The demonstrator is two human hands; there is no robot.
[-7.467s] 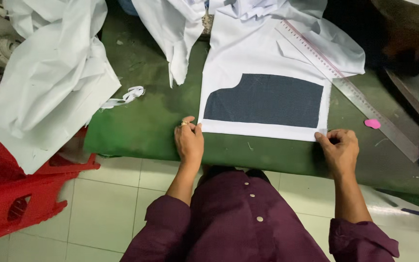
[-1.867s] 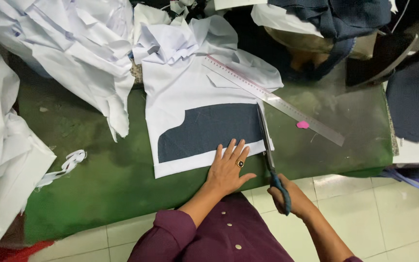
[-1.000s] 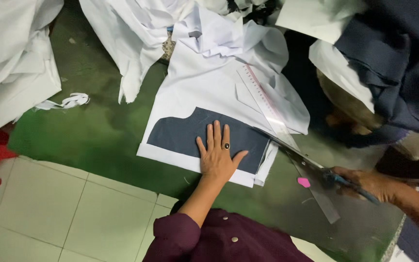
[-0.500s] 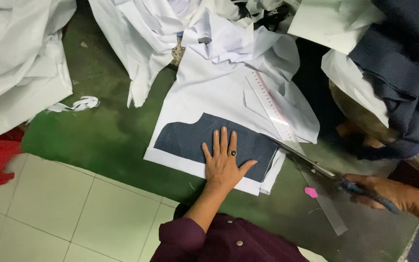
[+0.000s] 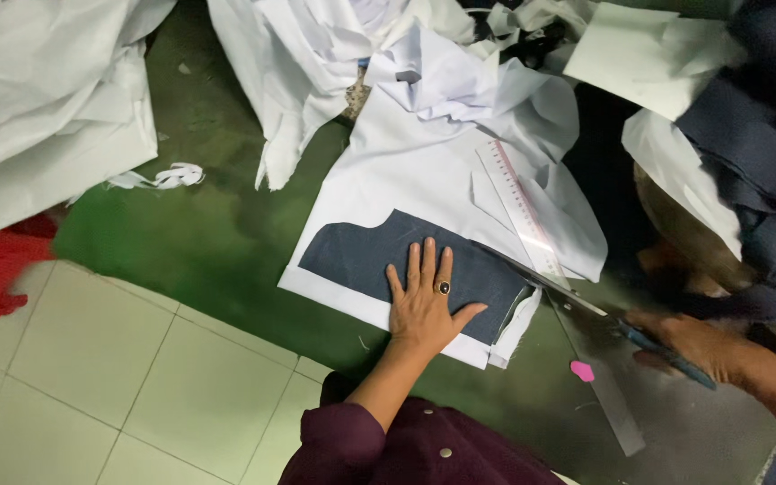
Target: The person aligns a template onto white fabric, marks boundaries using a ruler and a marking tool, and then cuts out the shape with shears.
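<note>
Left hand (image 5: 424, 305) spread flat on dark pattern piece (image 5: 406, 265) over white fabric (image 5: 424, 189), near the green worktop (image 5: 208, 233) edge. Right hand (image 5: 698, 346) clamped on scissors (image 5: 586, 305), blades cutting at the right edge; remaining sides seemingly uncut.

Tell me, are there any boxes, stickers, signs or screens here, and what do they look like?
No boxes, stickers, signs or screens show.
Ruler: the only marked thing, long, clear and pink-tinted, lying slantwise on the white fabric beside the dark pattern piece under the left hand.
Pink chalk: small, plain, on the green table near the right hand with the scissors.
</note>
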